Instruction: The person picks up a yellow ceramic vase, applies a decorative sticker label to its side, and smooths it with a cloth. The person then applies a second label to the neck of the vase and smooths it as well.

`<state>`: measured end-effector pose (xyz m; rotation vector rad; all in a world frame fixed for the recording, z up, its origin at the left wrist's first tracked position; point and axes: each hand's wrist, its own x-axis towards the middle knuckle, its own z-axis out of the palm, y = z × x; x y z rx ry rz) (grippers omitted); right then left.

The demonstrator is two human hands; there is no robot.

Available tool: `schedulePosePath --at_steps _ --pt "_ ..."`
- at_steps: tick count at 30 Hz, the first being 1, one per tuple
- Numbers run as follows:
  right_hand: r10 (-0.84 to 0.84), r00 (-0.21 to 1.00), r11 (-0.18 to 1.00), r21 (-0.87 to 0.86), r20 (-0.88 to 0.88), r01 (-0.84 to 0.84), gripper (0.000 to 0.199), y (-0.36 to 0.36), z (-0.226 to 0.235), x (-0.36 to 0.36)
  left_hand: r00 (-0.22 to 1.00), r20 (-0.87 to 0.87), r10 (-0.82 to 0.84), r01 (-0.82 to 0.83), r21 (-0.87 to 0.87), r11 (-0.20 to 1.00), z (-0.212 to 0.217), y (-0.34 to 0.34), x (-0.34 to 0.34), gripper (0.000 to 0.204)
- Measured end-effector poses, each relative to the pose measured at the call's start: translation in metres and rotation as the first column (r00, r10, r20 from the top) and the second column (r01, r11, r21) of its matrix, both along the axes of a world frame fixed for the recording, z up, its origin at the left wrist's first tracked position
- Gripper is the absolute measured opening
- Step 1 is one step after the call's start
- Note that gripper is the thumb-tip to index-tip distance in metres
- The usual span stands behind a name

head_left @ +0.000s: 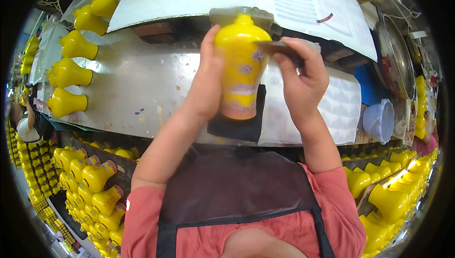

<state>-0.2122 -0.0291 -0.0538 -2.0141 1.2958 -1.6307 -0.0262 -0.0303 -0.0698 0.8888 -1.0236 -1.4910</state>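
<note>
A glossy yellow bottle point(241, 37), with a narrow neck, broad shoulders and purple flower patterns, lies with its neck pointing away from me. My left hand point(208, 80) steadies it along the left side, thumb and palm against the wall; some of the fingers are hidden. In my right hand point(305, 75) is a dark, flat scraper point(278, 46), pinched between thumb and fingers. Its blurred edge reaches the bottle's right shoulder. Beneath the bottle's base is a black pad point(232, 131). Beside it, right of the bottle, lies a whitish translucent sheet point(313, 108).
Several yellow bottles point(78, 45) line the left side of the metal table point(147, 80). A raised white board point(189, 0) and printed sheets point(303, 2) are across the back. A pale blue bucket point(379, 120) stands at right. Racked yellow bottles point(97, 177) flank me on both sides.
</note>
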Motion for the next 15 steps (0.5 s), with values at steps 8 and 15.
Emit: schedulePosePath --at_steps 8,15 --pt "-0.084 0.948 0.996 0.011 -0.306 0.092 0.029 -0.048 0.042 -0.002 0.755 0.548 0.361 -0.078 -0.471 0.879 0.000 -0.036 -0.004 0.054" --pt "0.017 0.990 0.921 0.388 -0.141 0.040 0.024 -0.018 0.037 -0.003 0.795 0.484 0.365 -0.131 -0.451 0.883 -0.001 -0.049 -0.005 0.027"
